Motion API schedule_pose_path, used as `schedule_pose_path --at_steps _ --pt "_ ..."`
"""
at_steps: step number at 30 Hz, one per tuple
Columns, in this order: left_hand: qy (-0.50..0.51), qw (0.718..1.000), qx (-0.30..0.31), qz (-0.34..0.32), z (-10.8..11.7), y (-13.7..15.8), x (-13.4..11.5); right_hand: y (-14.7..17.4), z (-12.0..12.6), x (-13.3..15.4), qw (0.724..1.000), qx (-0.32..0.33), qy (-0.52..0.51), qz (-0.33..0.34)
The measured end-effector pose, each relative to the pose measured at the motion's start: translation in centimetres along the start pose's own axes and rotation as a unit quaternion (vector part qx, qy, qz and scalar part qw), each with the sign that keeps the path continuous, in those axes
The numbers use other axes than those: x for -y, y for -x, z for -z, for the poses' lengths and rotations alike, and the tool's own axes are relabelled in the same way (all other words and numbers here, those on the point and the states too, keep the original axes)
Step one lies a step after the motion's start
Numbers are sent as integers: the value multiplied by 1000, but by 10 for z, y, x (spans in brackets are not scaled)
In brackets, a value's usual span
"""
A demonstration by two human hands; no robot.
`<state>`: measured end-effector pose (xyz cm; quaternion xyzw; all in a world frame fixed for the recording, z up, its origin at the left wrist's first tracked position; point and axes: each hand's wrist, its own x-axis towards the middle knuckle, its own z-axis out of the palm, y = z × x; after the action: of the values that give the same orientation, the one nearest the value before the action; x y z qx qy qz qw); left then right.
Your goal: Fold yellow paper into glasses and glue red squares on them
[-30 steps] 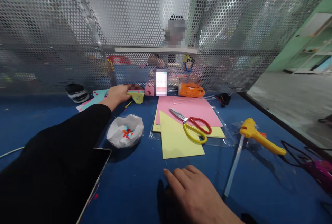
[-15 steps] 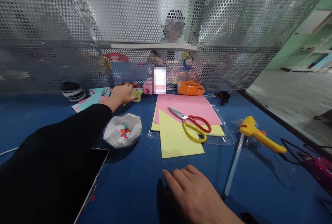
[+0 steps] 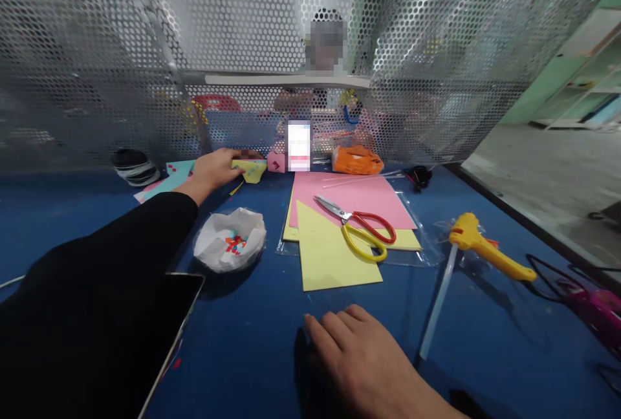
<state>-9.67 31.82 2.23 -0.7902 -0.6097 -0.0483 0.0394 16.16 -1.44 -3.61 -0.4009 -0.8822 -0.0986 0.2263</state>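
My left hand point(image 3: 216, 170) reaches to the back left of the blue table, fingers stretched out at the left edge of a yellow dotted paper piece point(image 3: 254, 172). The fingertips overlap that edge, and a thin yellow strip hangs below it. Light blue paper with red dots point(image 3: 178, 180) lies beside the wrist. Near the front, my right hand point(image 3: 352, 348) rests palm down on the table with loosely bent fingers and nothing visible in it. Its thumb is hidden. Beyond it, scissors point(image 3: 345, 216) with one red and one yellow handle lie on yellow paper point(image 3: 330, 264) and pink paper point(image 3: 310, 189).
A white-lined bowl point(image 3: 204, 247) holds small scraps. A dark tablet-like slab point(image 3: 182, 296) lies under my left sleeve. A yellow glue gun point(image 3: 490, 254) with a glue stick lies right. Behind stand a lit phone point(image 3: 299, 146), an orange packet point(image 3: 358, 160) and a perforated metal screen point(image 3: 252, 24); a person sits beyond.
My left hand has drawn back a little to the left, uncovering more of the yellow dotted piece, which stays about where it was. My right hand has hardly moved.
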Motion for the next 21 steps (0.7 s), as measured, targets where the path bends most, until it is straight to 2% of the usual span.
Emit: schedule_pose_path --at_steps 4,9,16,21 --pt "-58 997 -54 9 2 11 12 0 1 1 1000 8 -1 -4" --pt "-104 994 -44 12 -3 14 21 0 0 2 1000 -2 8 -1" --pt "-113 993 -37 18 -10 11 16 2 -3 3 1000 7 11 -9" --pt "-91 994 -64 -1 2 21 8 2 3 3 1000 20 5 -19"
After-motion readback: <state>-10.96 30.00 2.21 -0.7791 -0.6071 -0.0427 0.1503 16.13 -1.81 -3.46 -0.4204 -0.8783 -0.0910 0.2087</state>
